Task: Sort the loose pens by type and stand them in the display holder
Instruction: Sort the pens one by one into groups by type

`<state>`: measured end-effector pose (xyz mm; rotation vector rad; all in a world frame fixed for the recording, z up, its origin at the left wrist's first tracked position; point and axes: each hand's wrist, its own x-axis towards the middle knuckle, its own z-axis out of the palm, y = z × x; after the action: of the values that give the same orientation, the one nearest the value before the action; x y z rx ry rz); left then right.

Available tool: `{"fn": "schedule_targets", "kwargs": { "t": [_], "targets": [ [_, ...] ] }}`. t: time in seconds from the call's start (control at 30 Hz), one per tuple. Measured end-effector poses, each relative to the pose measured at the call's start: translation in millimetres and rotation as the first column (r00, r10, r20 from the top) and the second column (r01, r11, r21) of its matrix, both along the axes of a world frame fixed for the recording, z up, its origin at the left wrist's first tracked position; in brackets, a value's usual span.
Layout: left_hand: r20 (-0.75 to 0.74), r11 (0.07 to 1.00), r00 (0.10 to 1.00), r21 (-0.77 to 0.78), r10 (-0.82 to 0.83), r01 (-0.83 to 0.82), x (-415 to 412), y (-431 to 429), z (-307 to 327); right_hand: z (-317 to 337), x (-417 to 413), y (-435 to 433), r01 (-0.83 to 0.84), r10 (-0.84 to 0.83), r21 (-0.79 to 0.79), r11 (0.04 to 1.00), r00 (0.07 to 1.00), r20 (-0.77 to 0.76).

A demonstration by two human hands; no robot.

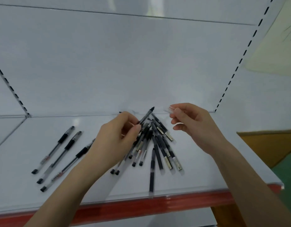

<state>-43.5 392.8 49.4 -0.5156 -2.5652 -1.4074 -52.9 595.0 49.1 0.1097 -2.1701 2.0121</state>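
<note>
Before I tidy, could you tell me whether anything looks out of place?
The left hand pinches a clear-barrelled black pen whose clear cap seems off, in the right hand. One dark pen strays toward the white shelf's front edge.

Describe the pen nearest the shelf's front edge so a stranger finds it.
On the white shelf, look in front of the fanned pile of pens. The dark pen sticks out alone, pointing straight at the red front edge, closer to it than any other.

Shop, prob. stationery: white gondola shelf (128,185), slotted upright (243,54), red front rail (141,205).
</note>
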Motion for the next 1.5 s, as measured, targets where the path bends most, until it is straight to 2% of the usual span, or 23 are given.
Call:
{"fn": "schedule_targets", "kwargs": {
  "t": [0.13,0.5,0.73,0.8,0.97,1.17,1.5],
  "targets": [
    [-0.095,0.994,0.996,0.110,0.004,0.007,7,-10,18,27,3,-12,-0.129,0.129,0.009,0.992,0.986,-0.105],
    [-0.172,0.996,0.983,0.079,0.062,-0.049,12,-23,29,48,-1,-24,-0.208,0.227,0.130,0.969,0.962,-0.151],
    [-0.200,0.999,0.979,0.014,0.045,-0.043,12,-24,32,60,2,-24,-0.236,0.311,0.358,0.903,0.935,-0.170],
    [-0.201,0.999,0.978,0.025,0.050,-0.046,12,-23,33,64,0,-24,-0.231,0.301,0.331,0.915,0.937,-0.179],
    [-0.210,0.995,0.976,0.095,0.059,-0.039,13,-16,33,56,-5,-32,-0.107,0.117,0.054,0.993,0.964,-0.238],
    [-0.248,0.996,0.965,0.051,0.080,-0.069,11,-13,27,49,-5,-43,-0.004,0.038,0.093,0.996,0.929,-0.369],
    [-0.225,0.990,0.966,0.092,0.129,-0.111,11,-10,22,35,-7,-56,0.046,-0.021,0.065,0.997,0.936,-0.352]
  ]
}}
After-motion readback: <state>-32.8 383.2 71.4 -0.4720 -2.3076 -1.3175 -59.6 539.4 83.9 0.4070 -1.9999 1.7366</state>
